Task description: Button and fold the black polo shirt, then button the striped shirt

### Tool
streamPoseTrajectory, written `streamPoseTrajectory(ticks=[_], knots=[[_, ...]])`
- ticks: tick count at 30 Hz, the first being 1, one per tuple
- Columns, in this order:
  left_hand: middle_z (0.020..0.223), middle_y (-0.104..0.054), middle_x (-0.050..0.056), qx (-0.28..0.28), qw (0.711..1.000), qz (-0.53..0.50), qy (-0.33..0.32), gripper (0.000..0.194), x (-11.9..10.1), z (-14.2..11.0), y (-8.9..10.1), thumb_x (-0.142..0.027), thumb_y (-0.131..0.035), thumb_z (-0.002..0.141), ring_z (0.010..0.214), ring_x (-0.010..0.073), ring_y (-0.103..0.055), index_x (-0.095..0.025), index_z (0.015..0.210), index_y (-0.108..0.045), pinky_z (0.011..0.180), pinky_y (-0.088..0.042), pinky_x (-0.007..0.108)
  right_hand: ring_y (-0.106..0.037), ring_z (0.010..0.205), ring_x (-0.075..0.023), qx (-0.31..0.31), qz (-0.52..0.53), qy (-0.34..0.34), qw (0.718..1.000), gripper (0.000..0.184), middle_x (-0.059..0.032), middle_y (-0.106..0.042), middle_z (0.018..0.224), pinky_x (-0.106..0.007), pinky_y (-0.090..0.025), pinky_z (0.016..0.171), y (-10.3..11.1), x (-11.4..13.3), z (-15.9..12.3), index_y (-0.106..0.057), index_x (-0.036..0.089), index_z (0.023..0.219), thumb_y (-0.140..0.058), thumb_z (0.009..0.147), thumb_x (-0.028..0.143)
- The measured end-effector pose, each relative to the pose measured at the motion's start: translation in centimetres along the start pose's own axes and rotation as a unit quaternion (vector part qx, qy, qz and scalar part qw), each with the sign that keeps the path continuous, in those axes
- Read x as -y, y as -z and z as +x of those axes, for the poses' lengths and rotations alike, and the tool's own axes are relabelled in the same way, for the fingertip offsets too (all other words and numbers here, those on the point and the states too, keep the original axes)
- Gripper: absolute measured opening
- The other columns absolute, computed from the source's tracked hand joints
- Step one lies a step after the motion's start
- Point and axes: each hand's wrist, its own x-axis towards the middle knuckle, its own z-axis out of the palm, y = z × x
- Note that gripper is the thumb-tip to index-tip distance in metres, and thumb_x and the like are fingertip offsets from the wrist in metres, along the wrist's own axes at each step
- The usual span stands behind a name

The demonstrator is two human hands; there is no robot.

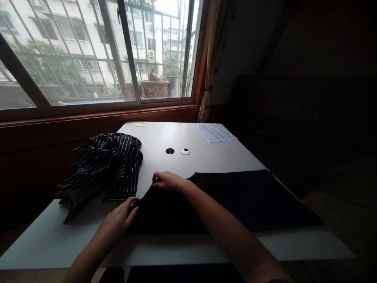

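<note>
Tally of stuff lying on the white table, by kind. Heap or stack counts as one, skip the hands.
Cloth: 2 (dark cloth, striped heap)
Paper: 2 (yellow slip, printed paper)
Cap: 1 (round white cap)
Total: 5

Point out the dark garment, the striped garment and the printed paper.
Dark garment [244,200]: head view, on its broad, flat-lying part.
Striped garment [113,165]: head view, on the middle of its crumpled heap.
Printed paper [217,133]: head view, mid-page.
</note>
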Motion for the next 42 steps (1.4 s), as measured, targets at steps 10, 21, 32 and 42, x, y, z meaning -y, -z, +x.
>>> streamPoseTrajectory(ticks=[10,21,32,42], knots=[[0.114,-0.068,0.005,0.016,1.000,-0.021,-0.017,0.040,1.4,-0.4,-0.2,-0.046,-0.038,0.095,0.109,0.0240,-0.064,-0.031,0.130,-0.050,0.090,-0.047,0.032,-0.062,0.092,-0.0230,-0.008,-0.036,0.037,0.999,0.036,-0.0037,-0.068,0.099,-0.035,-0.047,0.079,0.4,0.4,-0.9,-0.059,0.030,0.118,-0.060,0.089,0.052],[0.112,-0.062,0.005,-0.044,0.996,0.044,-0.067,0.042,0.9,-0.1,0.5,-0.049,-0.046,0.092,0.102,0.0246,-0.063,-0.030,0.127,-0.058,0.086,-0.049,0.036,-0.057,0.104,-0.0247,-0.027,0.015,-0.034,0.999,0.041,-0.0051,-0.070,0.096,-0.036,-0.044,0.088,4.4,-4.0,-6.4,-0.068,0.027,0.113,-0.062,0.086,0.057],[0.113,-0.062,0.011,-0.009,0.983,0.062,-0.170,0.038,-6.7,8.7,-0.3,-0.040,-0.050,0.092,0.108,0.0289,-0.056,-0.021,0.121,-0.066,0.097,-0.044,0.042,-0.049,0.110,-0.0292,-0.047,-0.135,-0.107,0.984,0.022,-0.0076,-0.063,0.109,-0.041,-0.041,0.093,7.6,-8.9,-10.2,-0.071,0.025,0.091,-0.075,0.078,0.043],[0.094,-0.062,0.010,-0.040,0.981,0.075,-0.173,0.024,-5.3,10.9,-2.9,-0.039,-0.047,0.092,0.091,0.0274,-0.057,-0.019,0.087,-0.059,0.085,-0.045,0.040,-0.061,0.094,-0.0178,-0.099,-0.112,-0.108,0.983,0.017,-0.0052,-0.067,0.100,-0.027,-0.046,0.082,8.6,-11.0,-12.2,-0.068,0.020,0.097,-0.064,0.088,0.034]])
